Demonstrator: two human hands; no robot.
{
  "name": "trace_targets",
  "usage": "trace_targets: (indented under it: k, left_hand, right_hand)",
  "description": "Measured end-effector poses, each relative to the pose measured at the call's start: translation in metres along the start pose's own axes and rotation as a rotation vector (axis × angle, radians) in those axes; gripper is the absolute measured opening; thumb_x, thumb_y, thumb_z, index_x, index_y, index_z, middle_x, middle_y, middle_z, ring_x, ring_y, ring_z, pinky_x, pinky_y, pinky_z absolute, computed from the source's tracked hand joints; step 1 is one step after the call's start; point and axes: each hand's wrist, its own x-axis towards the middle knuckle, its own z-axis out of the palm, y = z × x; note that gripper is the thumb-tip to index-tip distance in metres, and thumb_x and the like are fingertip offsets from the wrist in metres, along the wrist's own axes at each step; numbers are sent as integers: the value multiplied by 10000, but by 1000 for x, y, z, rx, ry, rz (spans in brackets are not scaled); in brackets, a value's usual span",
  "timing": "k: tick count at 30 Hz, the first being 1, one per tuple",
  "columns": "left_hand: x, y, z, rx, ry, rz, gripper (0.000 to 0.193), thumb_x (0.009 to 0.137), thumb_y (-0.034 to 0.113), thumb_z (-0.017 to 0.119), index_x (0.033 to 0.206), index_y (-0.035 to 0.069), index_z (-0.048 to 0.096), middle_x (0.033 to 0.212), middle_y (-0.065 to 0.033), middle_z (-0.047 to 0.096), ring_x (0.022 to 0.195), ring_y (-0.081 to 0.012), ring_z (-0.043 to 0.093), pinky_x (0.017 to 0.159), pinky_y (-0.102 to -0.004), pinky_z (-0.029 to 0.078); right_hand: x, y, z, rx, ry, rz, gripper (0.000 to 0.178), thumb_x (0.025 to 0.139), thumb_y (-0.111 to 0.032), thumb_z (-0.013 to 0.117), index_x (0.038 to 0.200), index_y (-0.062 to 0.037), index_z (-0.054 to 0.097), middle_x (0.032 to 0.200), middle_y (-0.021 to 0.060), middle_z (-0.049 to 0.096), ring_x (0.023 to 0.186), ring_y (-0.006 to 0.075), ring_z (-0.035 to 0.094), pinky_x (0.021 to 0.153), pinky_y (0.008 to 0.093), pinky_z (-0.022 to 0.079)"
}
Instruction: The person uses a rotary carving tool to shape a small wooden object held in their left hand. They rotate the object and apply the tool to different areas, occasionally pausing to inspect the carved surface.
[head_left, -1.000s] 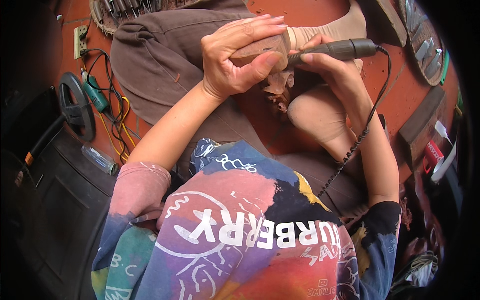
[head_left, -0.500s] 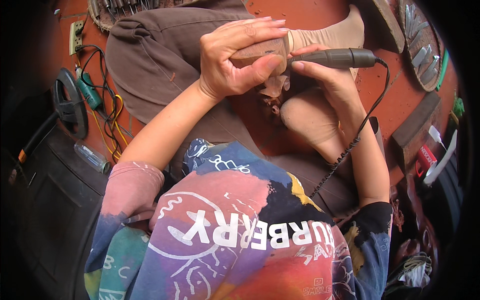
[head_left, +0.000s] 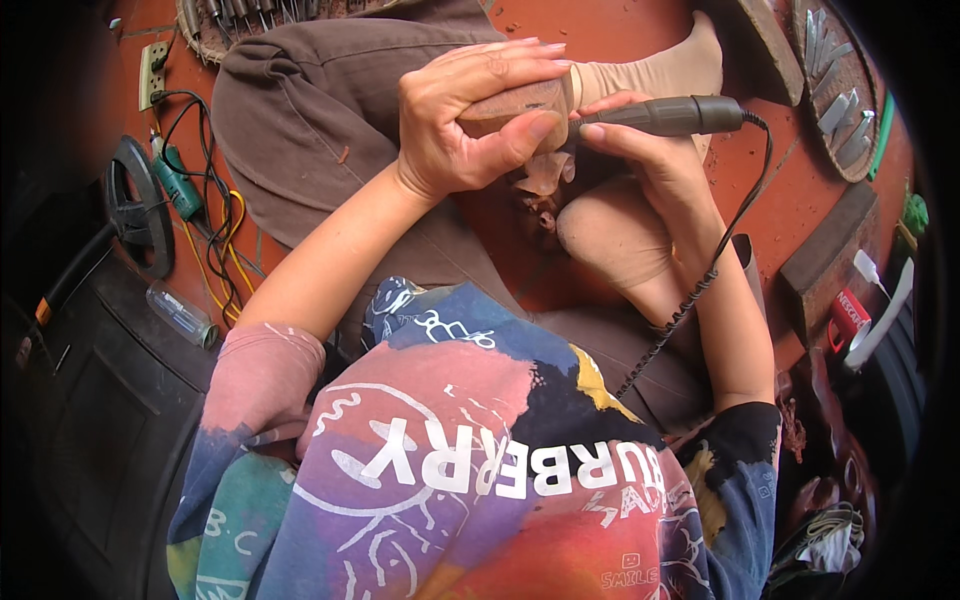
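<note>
My left hand (head_left: 470, 120) is wrapped round a brown wooden carving (head_left: 520, 108), fingers over the top and thumb along its near side. Thin carved shapes (head_left: 545, 175) hang below the block, between my feet. In my right hand (head_left: 650, 150) is a dark rotary tool handpiece (head_left: 685, 116), gripped like a pen, its front end close against the block's right side. The tip is hidden by the fingers and the wood. A coiled black cord (head_left: 690, 290) runs from the handpiece's back end down past my right forearm.
At the left are a power strip (head_left: 153, 75), tangled cables (head_left: 208, 190), a green tool (head_left: 176, 180) and a clear bottle (head_left: 182, 312). Carving tools lie in a round tray (head_left: 205, 45) at the top. Metal blades fill another tray (head_left: 845, 110) at right, beside wooden blocks (head_left: 830, 245).
The view has shifted slightly. Both hands keep the same grip on the carving and the handpiece, with barely any movement.
</note>
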Motion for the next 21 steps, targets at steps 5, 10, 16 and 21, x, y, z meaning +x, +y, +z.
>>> trace_targets:
  k: [5,10,16,21]
  left_hand:
    - [0,-1,1,0,1,7,369,759,292,748,1041,54,758,1070,-135,745,1057,-308,705,953,-392,518]
    - [1,-1,1,6,10,9,367,760,296,748,1035,53,760,1061,-135,747,1050,-310,707,951,-389,518]
    - [3,4,-4,54,-83,15,472,889,372,633,1087,-47,723,1134,-195,718,1113,-324,680,1005,-418,496]
    - [3,4,-2,41,-86,13,478,888,372,634,1087,-54,720,1132,-198,718,1112,-326,680,1004,-415,496]
  right_hand:
    - [0,0,-1,47,2,-16,204,820,-78,755,1000,1,702,1034,88,721,989,137,658,931,266,488]
    - [-1,0,2,67,19,-17,194,822,-81,752,992,-3,697,1028,85,724,983,134,660,923,258,489]
    - [-1,-2,2,89,44,3,167,822,-70,746,963,-3,687,1020,105,722,1003,158,673,901,248,496]
    - [0,-1,-5,145,-3,5,173,819,-59,742,970,0,681,1010,105,722,1011,161,675,874,234,496]
